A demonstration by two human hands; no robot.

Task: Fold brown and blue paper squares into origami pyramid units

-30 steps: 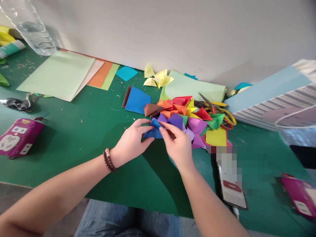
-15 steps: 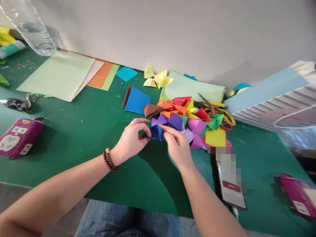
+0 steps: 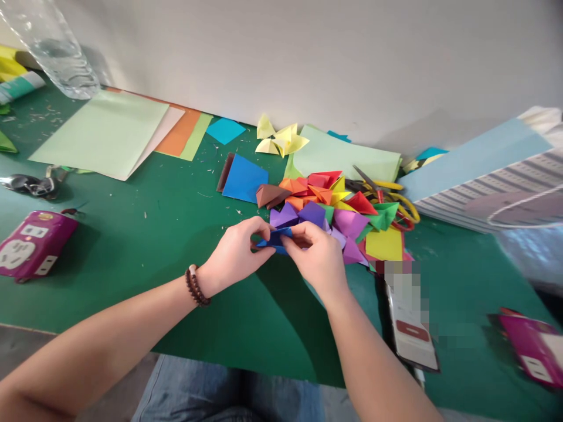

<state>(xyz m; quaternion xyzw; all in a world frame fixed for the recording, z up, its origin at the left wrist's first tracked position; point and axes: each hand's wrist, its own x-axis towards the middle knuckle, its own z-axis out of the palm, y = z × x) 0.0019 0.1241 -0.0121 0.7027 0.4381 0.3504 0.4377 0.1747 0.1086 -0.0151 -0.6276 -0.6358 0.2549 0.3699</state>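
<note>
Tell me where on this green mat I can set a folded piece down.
Bare green mat lies between the purple socket strip and the left hand. More shows right of the phone. It's crowded around the heap of origami pieces and the scissors.

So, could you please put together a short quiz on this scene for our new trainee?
1. Which wrist wears the beaded bracelet, left or right?
2. True or false: the folded blue paper is held between the left hand and the right hand.
3. What tool lies just to the right of the pile of folded paper pieces?

Key: 1. Left. 2. True. 3. Scissors.
</note>
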